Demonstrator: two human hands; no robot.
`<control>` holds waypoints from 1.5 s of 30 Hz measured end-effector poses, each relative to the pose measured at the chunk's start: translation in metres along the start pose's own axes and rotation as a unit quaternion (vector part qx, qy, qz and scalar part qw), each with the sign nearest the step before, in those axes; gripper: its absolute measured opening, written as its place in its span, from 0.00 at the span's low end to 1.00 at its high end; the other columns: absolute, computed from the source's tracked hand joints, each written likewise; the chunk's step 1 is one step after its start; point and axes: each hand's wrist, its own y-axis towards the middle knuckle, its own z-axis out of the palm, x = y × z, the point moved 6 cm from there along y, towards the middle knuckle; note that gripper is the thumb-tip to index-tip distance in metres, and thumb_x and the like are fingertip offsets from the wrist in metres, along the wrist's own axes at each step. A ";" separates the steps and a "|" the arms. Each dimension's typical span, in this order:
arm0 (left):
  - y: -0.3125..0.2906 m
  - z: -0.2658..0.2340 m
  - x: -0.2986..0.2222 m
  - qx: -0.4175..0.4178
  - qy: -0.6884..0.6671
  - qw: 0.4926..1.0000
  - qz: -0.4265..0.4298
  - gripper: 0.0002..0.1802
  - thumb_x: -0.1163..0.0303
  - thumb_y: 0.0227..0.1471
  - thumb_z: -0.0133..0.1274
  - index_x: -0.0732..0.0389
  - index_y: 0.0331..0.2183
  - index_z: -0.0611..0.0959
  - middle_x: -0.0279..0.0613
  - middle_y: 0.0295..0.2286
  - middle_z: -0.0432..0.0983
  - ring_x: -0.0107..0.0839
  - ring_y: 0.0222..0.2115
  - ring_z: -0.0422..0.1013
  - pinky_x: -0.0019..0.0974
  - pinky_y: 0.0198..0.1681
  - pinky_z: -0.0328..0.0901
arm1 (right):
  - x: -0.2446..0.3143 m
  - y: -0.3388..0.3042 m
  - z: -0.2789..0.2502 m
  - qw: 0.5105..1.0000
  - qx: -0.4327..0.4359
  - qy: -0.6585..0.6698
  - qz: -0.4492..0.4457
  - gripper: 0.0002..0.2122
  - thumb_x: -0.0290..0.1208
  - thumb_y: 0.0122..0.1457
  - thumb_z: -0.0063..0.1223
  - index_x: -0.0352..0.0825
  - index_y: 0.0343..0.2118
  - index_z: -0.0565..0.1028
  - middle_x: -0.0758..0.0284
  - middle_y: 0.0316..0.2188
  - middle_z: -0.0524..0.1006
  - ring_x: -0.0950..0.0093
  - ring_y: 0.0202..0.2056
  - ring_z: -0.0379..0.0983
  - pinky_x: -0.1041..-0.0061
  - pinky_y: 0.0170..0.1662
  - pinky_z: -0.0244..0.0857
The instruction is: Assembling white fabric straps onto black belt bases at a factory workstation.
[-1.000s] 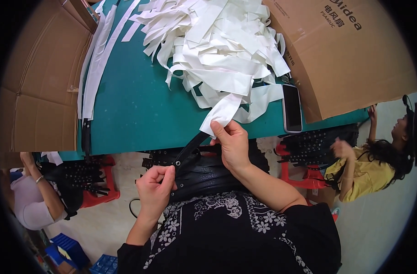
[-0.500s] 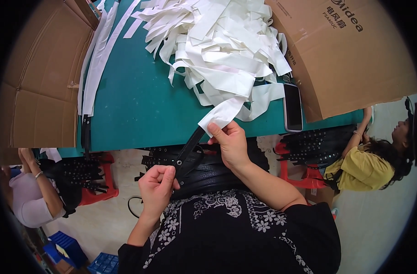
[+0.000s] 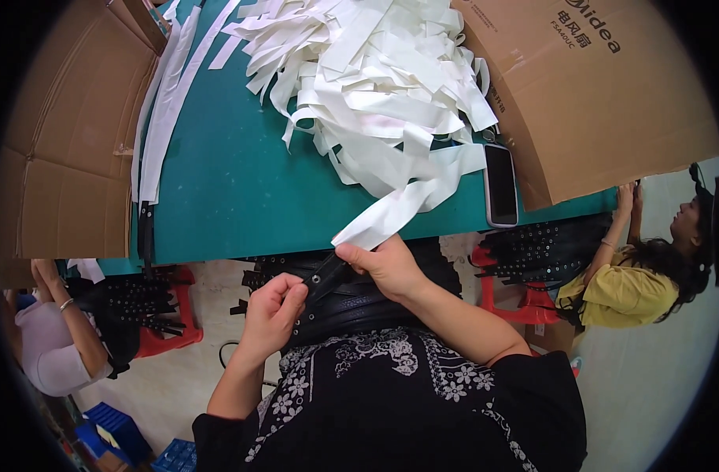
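Note:
A black belt (image 3: 322, 271) with metal eyelets runs between my hands at the table's near edge. My left hand (image 3: 271, 313) pinches its lower end between thumb and fingers. Higher up, my right hand (image 3: 391, 269) is closed on the mouth of a white fabric sleeve (image 3: 385, 222), where the belt's upper end goes out of sight. From there the sleeve trails up toward a heap of loose white strips (image 3: 367, 102) on the green table (image 3: 218, 157). More black belts (image 3: 375, 303) lie stacked across my lap, below the hands.
At the left edge lie long white-covered belts (image 3: 167, 126) with black ends showing. Cardboard boxes (image 3: 76, 149) flank the table on both sides. A phone (image 3: 501, 187) lies beside the right box. Co-workers sit left and right, near red stools (image 3: 188, 315) piled with belts.
Both hands and the belt have shifted slightly; my right hand has come down and left toward my left hand. The white sleeve has been drawn nearer and stretches longer from the heap.

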 end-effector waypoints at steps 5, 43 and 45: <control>0.003 0.003 0.003 0.044 -0.013 0.999 0.004 0.13 0.60 0.55 0.42 0.61 0.31 0.71 0.25 0.16 0.60 0.13 0.13 0.53 0.18 0.15 0.47 | -0.008 -0.009 0.014 0.997 0.056 -0.022 0.046 0.12 0.29 0.47 0.58 0.32 0.34 0.71 0.71 0.27 0.72 0.83 0.27 0.66 0.84 0.29 0.60; 0.054 0.039 -0.066 0.148 -0.310 0.938 -0.051 0.13 0.63 0.54 0.41 0.64 0.36 0.70 0.33 0.20 0.62 0.22 0.16 0.60 0.25 0.16 0.59 | 0.103 0.041 0.016 0.977 0.043 -0.064 -0.197 0.09 0.26 0.50 0.52 0.29 0.35 0.72 0.70 0.28 0.74 0.83 0.28 0.67 0.84 0.31 0.61; 0.064 0.022 -0.095 -0.022 -0.023 0.964 0.263 0.13 0.73 0.50 0.46 0.63 0.40 0.69 0.35 0.24 0.65 0.23 0.21 0.64 0.27 0.26 0.64 | 0.154 0.040 0.023 0.952 -0.079 -0.107 -0.276 0.09 0.27 0.50 0.52 0.29 0.34 0.72 0.70 0.27 0.74 0.83 0.26 0.67 0.85 0.28 0.61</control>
